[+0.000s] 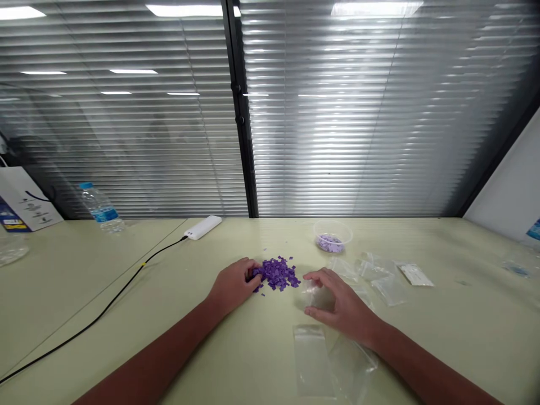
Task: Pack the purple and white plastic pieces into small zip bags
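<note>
So the left hand has its fingers curled against a pile of little purple squares on the counter — the right hand sits cupped over a clear plastic bag, fingers spread fairly wide (can't tell if it's actually gripping).

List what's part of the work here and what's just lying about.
In use: left hand on purple pieces; right hand on clear plastic bag; more clear bags; bowl of purple pieces.
Lying about: white power bank, black cable, water bottle, paper bag.
</note>
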Tool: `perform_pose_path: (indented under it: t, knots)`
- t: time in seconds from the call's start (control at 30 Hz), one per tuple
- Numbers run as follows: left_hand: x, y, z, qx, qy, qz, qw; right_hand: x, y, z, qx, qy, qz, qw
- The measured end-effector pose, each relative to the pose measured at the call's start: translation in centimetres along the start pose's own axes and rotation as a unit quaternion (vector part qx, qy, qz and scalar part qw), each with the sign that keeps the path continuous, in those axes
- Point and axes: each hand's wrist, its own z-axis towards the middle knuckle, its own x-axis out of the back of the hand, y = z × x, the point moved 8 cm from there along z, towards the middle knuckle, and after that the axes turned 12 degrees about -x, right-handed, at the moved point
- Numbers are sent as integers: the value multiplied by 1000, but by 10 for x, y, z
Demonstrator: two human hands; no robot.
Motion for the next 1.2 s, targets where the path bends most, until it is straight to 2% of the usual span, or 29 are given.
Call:
perform_pose_path:
  t: [0.17, 0.3, 0.53, 0.67, 0.8, 0.93, 1.0, 1.03, 1.1, 1.2]
  knots:
    - [1, -9, 1, 30, 27, -39, 998, 4, -10, 9, -17, 21, 18, 999]
    - [5, -6, 0, 29, 50, -67, 996, -7, -24, 26, 21, 32, 5, 999]
    - [5, 33, -8, -33, 64, -133, 988, -35, -25, 33, 88, 59, -52, 993]
    - [-3, 44, -12, -34, 54, -189, 980, -37, -25, 29, 108, 52, -51, 991]
    - [-10, 42, -14, 2, 53, -290, 956, -36, -23, 30, 108, 47, -39, 992]
    - [-16, 47, -16, 7, 35, -419, 907, -37, -20, 32, 106, 43, -37, 993]
    - [-17, 49, -16, 2, 20, -452, 892, -37, -18, 33, 99, 47, -37, 993]
    - [-16, 48, -16, -2, 18, -446, 895, -37, -17, 33, 94, 51, -35, 994]
    - [-9, 43, -15, -14, 32, -381, 924, -35, -15, 34, 84, 62, -29, 994]
    - [7, 39, -10, -77, 64, -199, 975, -28, -13, 34, 68, 89, -17, 994]
